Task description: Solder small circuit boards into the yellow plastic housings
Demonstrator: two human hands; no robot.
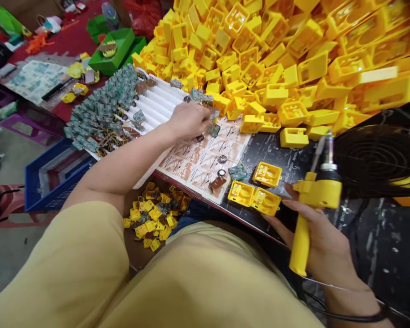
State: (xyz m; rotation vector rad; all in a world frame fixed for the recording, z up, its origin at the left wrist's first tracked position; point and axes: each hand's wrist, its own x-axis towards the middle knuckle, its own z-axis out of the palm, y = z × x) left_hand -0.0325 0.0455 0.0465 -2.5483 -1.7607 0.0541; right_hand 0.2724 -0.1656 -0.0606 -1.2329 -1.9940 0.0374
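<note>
My left hand [190,120] reaches over the table with its fingers curled down among small electronic modules. A green circuit board [213,130] lies right at its fingertips; what they pinch is hidden. In my right hand [323,241] is a yellow soldering gun [302,228], its metal tip upward. My right fingertips are close to an opened yellow plastic case [254,197], two hollow halves side by side. Behind it rests another yellow case half [267,174]. To the left lie a green module [238,172], a round black-rimmed part [221,173] and a brown piece [217,183].
A large heap of yellow cases [259,68] fills the back. Many green modules with wires [99,109] are piled at left beside a white ribbed sheet [160,100]. A black fan [376,155] stands right. Below the edge is a box of yellow pieces [153,212].
</note>
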